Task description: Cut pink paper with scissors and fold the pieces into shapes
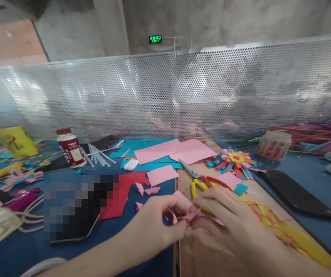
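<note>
Both hands meet low in the middle of the view over a small folded pink paper piece (189, 216). My left hand (154, 223) pinches its left side with thumb and fingertips. My right hand (229, 221) lies over its right side, fingers curled onto the paper. Just beyond the hands lie yellow-and-red-handled scissors (200, 180), shut. Two small folded pink pieces (146, 189) sit on the blue mat (142, 250) near a red paper sheet (122, 192). A finished paper flower (234, 159) of pink, red, blue and yellow strips lies further right.
Pink sheets (171, 152) on blue paper lie at the back centre, with a white bottle (71, 148), glue sticks (99, 154) and a yellow cup (17, 141) to the left. A black phone (295, 194) and a tape roll (273, 145) are on the right. A perforated metal screen (183, 96) closes the back.
</note>
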`<state>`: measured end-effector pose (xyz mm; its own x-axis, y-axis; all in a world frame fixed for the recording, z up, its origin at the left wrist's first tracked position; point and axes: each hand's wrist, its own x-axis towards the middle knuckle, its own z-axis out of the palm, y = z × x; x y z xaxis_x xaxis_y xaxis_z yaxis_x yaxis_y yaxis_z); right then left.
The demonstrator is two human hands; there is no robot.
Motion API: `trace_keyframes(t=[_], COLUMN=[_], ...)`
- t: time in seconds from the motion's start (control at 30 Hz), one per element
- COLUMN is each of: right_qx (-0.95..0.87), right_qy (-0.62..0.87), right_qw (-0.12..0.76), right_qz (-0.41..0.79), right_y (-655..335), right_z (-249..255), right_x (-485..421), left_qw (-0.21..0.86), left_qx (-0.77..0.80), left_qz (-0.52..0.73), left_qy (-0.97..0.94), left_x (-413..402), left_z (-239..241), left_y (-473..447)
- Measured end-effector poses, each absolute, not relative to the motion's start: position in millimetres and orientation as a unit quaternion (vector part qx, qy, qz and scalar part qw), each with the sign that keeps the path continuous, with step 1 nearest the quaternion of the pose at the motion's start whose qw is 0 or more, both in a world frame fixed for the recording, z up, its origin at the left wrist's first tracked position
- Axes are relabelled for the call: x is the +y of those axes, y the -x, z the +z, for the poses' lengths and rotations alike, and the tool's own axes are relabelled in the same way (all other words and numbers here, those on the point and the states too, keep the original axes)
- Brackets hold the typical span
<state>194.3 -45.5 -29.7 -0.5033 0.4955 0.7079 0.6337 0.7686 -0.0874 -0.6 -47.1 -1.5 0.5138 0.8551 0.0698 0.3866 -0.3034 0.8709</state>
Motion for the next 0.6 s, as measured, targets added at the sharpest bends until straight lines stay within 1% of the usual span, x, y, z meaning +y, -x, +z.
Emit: trace_keyframes(t=[0.1, 0.17, 0.23, 0.37, 0.6], right_qx=[-0.849, -0.855, -0.864, -0.878, -0.898], right_qy=[0.338, 0.327, 0.323, 0.326, 0.286], right_qw=[0.398, 0.395, 0.378, 0.339, 0.312], right_qz=[-0.083, -0.085, -0.084, -0.089, -0.119], right_y=[-198.6, -200.2, -200.2, -197.9, -198.1], right_z=[-31.3, -30.8, -28.8, -23.8, -22.6], right_x=[-45.6, -47.5, -50.8, -57.3, -57.6], left_qw=[0.546, 0.590, 0.605, 0.601, 0.609], left_qx=[0.402, 0.400, 0.406, 0.417, 0.439], left_qz=[0.289, 0.293, 0.294, 0.298, 0.285], left_qy=[-0.676, -0.637, -0.619, -0.613, -0.596], left_x=[-40.7, -39.0, -39.6, -43.0, -45.1], left_z=[-4.5, -5.6, -5.0, -1.8, -1.2], left_y=[0.9, 1.0, 0.6, -0.6, -1.2])
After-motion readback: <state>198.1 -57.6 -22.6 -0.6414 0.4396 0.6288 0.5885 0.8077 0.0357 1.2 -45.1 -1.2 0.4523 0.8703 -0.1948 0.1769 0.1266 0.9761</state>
